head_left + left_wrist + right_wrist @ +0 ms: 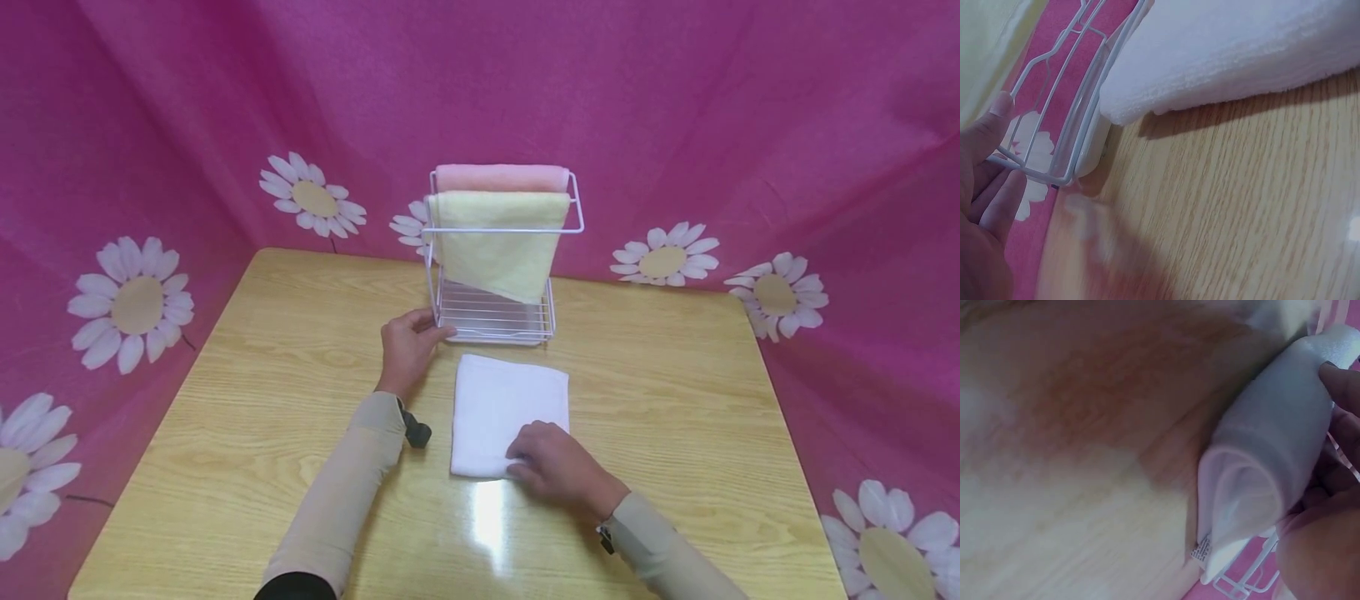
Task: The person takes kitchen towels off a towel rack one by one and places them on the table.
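A folded white towel (498, 408) lies on the table in front of a white wire rack (497, 338). My right hand (558, 464) pinches its near edge; in the right wrist view the towel (1272, 419) shows a rounded fold and a small printed tag (1201, 548). My left hand (407, 348) grips the rack's lower front left corner, thumb and fingers around the wire (1035, 170). On the rack's upper bars hang a yellow towel (502, 250) and, behind it, a pink towel (501, 177).
The wooden table (667, 400) meets a pink cloth backdrop (480, 83) with white flowers behind and at both sides. The rack stands close to the backdrop. Light glares off the table (489, 521) just in front of the white towel.
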`<action>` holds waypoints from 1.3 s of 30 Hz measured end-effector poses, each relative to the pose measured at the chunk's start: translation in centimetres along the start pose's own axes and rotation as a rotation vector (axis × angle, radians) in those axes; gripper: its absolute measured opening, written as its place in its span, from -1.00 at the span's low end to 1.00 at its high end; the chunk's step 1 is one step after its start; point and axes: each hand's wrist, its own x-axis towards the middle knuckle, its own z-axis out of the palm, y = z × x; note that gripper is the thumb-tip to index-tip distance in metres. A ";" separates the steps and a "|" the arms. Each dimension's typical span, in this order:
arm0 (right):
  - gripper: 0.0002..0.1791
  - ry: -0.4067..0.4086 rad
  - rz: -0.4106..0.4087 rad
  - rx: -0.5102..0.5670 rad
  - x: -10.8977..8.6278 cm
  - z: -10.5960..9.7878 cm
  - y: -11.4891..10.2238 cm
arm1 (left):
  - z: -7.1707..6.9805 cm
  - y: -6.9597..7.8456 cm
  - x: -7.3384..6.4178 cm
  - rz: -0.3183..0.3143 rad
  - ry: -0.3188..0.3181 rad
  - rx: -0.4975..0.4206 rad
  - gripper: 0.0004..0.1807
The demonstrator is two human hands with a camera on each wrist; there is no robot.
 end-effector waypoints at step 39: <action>-0.76 0.130 0.060 0.207 4.7 -7.6 0.2 | -0.3 0.0 0.2 -0.020 -0.011 0.033 -0.63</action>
